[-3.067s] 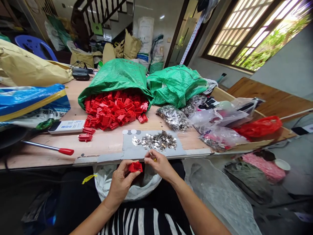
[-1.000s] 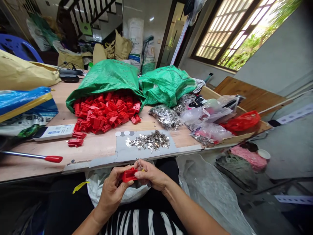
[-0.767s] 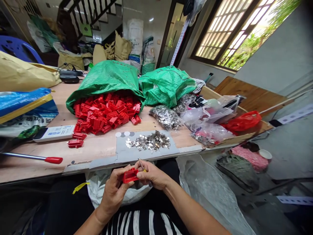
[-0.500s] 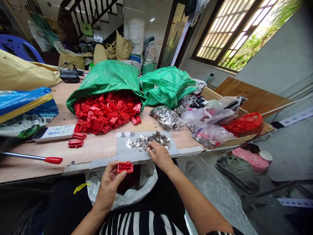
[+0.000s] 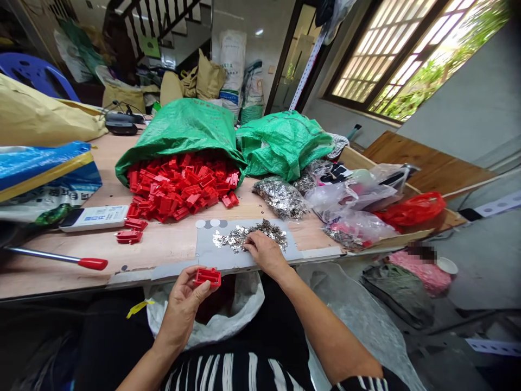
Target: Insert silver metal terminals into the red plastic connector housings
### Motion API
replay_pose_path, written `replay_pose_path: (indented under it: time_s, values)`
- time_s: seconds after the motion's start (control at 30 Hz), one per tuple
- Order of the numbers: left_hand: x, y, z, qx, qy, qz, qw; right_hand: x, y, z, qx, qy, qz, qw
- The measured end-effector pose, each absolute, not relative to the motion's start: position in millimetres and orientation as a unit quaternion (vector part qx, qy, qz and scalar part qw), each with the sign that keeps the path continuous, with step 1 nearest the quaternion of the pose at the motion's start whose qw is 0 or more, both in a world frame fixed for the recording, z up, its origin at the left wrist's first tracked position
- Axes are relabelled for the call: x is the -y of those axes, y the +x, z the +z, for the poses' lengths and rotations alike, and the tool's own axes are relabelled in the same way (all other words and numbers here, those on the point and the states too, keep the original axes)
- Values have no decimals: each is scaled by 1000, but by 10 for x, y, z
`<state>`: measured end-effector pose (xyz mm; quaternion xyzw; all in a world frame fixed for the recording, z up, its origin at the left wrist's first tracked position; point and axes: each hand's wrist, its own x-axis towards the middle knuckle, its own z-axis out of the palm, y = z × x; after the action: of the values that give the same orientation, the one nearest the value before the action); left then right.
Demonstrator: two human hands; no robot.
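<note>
My left hand (image 5: 185, 298) pinches a small red plastic case (image 5: 208, 278) between thumb and fingers, its open hollow side facing up toward me. Below it gapes a white sack (image 5: 248, 304), held at lap level under the table's edge. My right hand (image 5: 266, 252) rests at the near side of a pile of small shiny metal pieces (image 5: 232, 239), fingertips pressed together. Whatever is between those fingertips is too small or hidden to make out. The pile lies on a grey mat (image 5: 205, 252) at the table's front edge.
A green woven bag (image 5: 183, 125) spills many red cases (image 5: 175, 190) onto the table. Another green bag (image 5: 285, 141) and a clear bag of metal pieces (image 5: 279, 198) lie to its right. A red-tipped lever (image 5: 93, 264) juts in from the left. Plastic bags fill a box at right.
The whole view has shifted slightly. My right fingertips have drawn closer together at the metal pile. My left hand keeps the red case over the sack, tilted a little differently.
</note>
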<state>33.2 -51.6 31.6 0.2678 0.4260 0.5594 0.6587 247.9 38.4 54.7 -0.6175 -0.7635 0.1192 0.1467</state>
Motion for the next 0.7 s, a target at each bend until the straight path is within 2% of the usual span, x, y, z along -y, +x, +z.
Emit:
replay_pose_path:
  time_s: [0.17,0.27,0.47,0.7]
  values:
    - [485,332,353,-421,239,561,671,-354,2510,572,739,-608,187,222]
    - [440,330,398,-403,225,556,691,-278,2464,657,748,-550,258,267]
    - [380,358,498,-357,204,553,724,-27,2205,795,737,-477,369,306]
    - [362,385,531,-339,204,557,730,114,2026,799,756,-429,356,343]
